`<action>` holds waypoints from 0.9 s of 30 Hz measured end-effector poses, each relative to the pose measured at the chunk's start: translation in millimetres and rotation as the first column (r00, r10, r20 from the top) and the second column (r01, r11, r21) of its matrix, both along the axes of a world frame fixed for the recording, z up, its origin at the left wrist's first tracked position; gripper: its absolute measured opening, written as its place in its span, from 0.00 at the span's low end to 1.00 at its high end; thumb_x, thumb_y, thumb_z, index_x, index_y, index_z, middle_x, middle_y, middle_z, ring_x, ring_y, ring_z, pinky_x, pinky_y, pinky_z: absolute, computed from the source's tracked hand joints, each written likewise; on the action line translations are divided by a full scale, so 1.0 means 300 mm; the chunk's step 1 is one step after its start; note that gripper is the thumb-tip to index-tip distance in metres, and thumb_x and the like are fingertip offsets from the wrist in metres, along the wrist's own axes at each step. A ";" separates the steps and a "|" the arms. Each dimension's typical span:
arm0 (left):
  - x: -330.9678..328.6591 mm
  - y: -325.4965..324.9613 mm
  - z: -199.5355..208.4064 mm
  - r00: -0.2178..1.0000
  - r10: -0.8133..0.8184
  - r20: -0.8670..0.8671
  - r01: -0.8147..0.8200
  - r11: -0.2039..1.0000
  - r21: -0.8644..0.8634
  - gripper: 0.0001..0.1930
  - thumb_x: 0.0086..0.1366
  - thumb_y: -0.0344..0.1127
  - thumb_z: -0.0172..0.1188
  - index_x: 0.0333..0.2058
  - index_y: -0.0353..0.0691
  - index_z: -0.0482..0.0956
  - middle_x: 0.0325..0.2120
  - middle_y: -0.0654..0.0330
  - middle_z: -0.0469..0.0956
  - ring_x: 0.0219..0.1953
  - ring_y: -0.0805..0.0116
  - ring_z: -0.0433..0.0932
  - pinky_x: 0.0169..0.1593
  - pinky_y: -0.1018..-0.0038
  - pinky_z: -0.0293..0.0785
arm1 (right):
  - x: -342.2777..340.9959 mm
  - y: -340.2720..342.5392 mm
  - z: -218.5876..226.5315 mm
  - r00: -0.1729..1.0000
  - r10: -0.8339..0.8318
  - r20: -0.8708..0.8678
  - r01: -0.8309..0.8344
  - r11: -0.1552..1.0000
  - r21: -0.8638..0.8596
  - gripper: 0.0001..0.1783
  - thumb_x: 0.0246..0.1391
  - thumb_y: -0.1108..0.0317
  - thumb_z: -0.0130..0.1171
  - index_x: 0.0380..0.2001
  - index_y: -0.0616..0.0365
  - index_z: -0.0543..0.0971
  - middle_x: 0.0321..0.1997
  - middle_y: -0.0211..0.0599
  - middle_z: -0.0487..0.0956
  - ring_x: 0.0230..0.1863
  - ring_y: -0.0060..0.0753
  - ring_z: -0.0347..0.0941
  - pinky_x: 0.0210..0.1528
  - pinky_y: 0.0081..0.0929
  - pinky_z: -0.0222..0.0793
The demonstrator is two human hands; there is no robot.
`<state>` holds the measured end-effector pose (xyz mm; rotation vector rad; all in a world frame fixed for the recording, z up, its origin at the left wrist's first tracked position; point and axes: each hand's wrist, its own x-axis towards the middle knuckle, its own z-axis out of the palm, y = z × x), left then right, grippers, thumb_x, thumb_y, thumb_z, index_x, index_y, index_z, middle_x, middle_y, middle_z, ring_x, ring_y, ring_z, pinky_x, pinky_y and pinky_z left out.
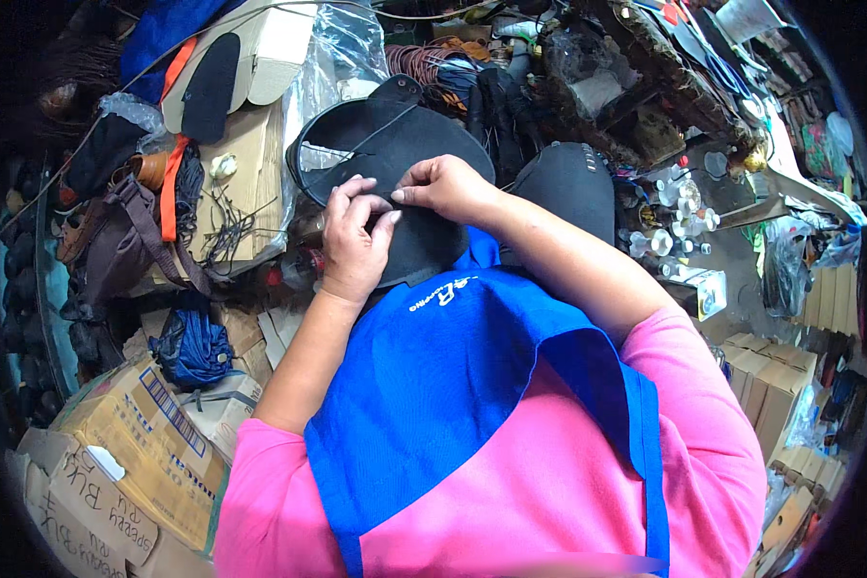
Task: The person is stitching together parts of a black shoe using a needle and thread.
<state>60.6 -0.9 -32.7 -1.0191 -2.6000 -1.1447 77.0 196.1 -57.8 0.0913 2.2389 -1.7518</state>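
Note:
On my lap lies a black fabric piece, perhaps a bag, with a stiff curved rim at its left and a tab at its top. Both hands meet over its middle. My right hand has thumb and index finger pinched together; what is between them is too small to make out. My left hand is curled beside it, thumb and index finger bent close to each other, and its hold is hidden. A thin dark thread crosses the black fabric above my fingers. A blue apron covers my front.
A second black padded piece lies right of my lap. Cardboard sheets with dark cord scraps stand at left, near an orange strap. Cardboard boxes fill the lower left. Several small bottles crowd the right.

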 end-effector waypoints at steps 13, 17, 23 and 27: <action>-0.017 -0.008 -0.081 0.995 -0.025 0.100 0.017 0.997 0.077 0.39 0.47 0.37 0.75 0.55 0.42 0.62 0.57 0.54 0.72 0.63 0.45 0.64 0.63 0.53 0.59 | -0.037 0.029 0.057 0.991 0.134 0.019 -0.096 0.789 -0.607 0.12 0.63 0.59 0.56 0.35 0.57 0.78 0.32 0.27 0.78 0.37 0.20 0.68 0.44 0.20 0.63; -0.024 -0.013 -0.065 0.999 -0.041 -0.004 0.040 0.989 -0.144 0.37 0.50 0.41 0.72 0.58 0.42 0.67 0.61 0.55 0.68 0.65 0.47 0.62 0.64 0.55 0.59 | -0.061 0.022 0.075 0.972 0.226 0.058 -0.174 0.867 -0.468 0.13 0.63 0.58 0.55 0.38 0.57 0.78 0.34 0.28 0.79 0.40 0.20 0.69 0.46 0.22 0.65; -0.050 -0.021 -0.038 0.999 -0.046 -0.014 0.040 0.957 -0.289 0.31 0.52 0.46 0.70 0.57 0.51 0.75 0.62 0.60 0.67 0.66 0.52 0.62 0.64 0.57 0.60 | -0.013 0.116 0.171 0.964 0.201 0.174 -0.214 0.975 0.057 0.18 0.63 0.55 0.55 0.31 0.61 0.75 0.26 0.33 0.73 0.33 0.22 0.67 0.39 0.30 0.68; -0.064 -0.007 -0.039 0.999 -0.033 0.015 0.036 0.951 -0.307 0.31 0.52 0.46 0.70 0.56 0.52 0.76 0.62 0.62 0.67 0.65 0.53 0.61 0.64 0.57 0.58 | 0.046 0.163 0.177 0.923 0.383 -0.027 -0.366 0.899 0.241 0.15 0.60 0.57 0.59 0.27 0.57 0.74 0.26 0.32 0.74 0.31 0.33 0.71 0.39 0.31 0.65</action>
